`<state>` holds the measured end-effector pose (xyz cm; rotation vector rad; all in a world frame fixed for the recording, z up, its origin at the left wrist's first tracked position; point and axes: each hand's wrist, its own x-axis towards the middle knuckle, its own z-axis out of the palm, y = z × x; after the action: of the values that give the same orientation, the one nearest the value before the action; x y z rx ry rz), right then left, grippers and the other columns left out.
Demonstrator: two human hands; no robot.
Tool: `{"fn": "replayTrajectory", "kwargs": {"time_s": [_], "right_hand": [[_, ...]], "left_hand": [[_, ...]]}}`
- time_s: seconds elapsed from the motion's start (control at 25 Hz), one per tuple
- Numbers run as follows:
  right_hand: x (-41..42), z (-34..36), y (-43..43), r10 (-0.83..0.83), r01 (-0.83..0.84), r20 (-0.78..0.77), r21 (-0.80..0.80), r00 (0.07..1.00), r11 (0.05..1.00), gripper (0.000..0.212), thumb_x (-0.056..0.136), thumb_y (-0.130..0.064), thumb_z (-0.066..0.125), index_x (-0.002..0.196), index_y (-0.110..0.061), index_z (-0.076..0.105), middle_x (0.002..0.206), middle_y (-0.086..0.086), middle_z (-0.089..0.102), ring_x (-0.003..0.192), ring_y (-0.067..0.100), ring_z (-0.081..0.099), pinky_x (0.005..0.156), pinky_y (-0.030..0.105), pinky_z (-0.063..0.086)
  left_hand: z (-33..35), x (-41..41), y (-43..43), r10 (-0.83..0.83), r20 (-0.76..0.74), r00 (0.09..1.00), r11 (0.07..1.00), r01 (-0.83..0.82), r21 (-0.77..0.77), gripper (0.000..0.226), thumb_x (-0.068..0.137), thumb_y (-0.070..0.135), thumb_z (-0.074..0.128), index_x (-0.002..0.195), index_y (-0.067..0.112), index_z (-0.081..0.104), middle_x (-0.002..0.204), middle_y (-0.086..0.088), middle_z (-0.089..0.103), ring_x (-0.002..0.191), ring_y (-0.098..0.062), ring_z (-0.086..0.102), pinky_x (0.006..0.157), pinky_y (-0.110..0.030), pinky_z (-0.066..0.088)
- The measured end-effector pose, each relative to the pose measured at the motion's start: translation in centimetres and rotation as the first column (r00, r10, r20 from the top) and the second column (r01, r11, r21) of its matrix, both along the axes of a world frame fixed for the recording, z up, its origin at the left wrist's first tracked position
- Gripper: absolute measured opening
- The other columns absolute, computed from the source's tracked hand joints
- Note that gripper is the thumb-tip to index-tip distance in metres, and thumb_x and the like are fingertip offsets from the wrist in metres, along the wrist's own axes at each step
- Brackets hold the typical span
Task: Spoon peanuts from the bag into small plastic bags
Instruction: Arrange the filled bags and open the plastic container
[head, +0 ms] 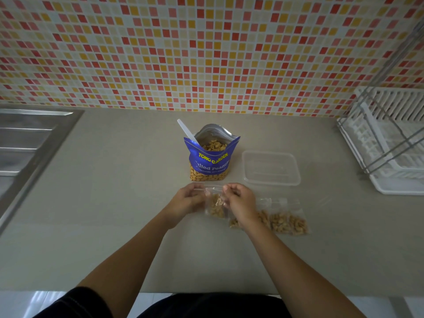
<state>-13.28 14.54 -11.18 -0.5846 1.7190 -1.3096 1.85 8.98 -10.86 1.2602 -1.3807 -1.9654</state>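
Note:
A blue bag of salted peanuts (212,162) stands open on the counter, and a white plastic spoon (187,131) sticks out of its left side. Just in front of it, my left hand (187,201) and my right hand (239,203) pinch the top edge of a small clear plastic bag (215,206) that holds some peanuts. To the right of my right hand lie two more small plastic bags with peanuts (282,220), flat on the counter.
An empty clear plastic container (270,167) sits right of the peanut bag. A white dish rack (390,138) fills the far right. A steel sink drainboard (29,143) is at the left. A tiled wall rises behind the beige counter (114,180).

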Motion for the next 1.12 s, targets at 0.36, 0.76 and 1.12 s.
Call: {"fn": "replayTrajectory", "kwargs": {"time_s": [0.36, 0.76, 1.12], "right_hand": [[-1.7, -1.1, 0.1, 0.198, -0.113, -0.637, 0.171, 0.745, 0.979, 0.012, 0.080, -0.028, 0.067, 0.085, -0.018, 0.073, 0.085, 0.001, 0.073, 0.079, 0.020, 0.067, 0.071, 0.029, 0.052], [-3.3, -1.2, 0.1, 0.220, -0.209, -0.811, 0.123, 0.542, 0.970, 0.028, 0.079, -0.031, 0.064, 0.102, -0.015, 0.068, 0.093, 0.006, 0.069, 0.090, 0.031, 0.059, 0.080, 0.035, 0.047], [-13.5, 1.5, 0.9, -0.077, -0.011, -0.848, -0.097, 0.524, 0.995, 0.032, 0.081, -0.025, 0.049, 0.104, -0.010, 0.065, 0.099, 0.013, 0.063, 0.091, 0.035, 0.056, 0.083, 0.036, 0.044]], "left_hand": [[-2.2, 0.0, 2.7, 0.010, 0.244, 0.970, 0.957, 0.062, -0.283, 0.036, 0.076, 0.006, 0.070, 0.104, 0.026, 0.059, 0.080, -0.004, 0.072, 0.076, -0.020, 0.066, 0.082, -0.037, 0.055], [-1.1, -2.6, 3.7, 0.196, 0.558, 0.806, 0.618, 0.340, -0.709, 0.044, 0.081, 0.035, 0.045, 0.108, 0.005, 0.064, 0.099, -0.014, 0.063, 0.080, -0.030, 0.064, 0.075, -0.033, 0.051], [1.4, -13.6, 1.6, 0.235, 0.504, 0.831, 0.626, 0.268, -0.732, 0.042, 0.089, 0.015, 0.053, 0.127, -0.002, 0.047, 0.118, -0.029, 0.056, 0.110, -0.041, 0.052, 0.092, -0.040, 0.042]]}}
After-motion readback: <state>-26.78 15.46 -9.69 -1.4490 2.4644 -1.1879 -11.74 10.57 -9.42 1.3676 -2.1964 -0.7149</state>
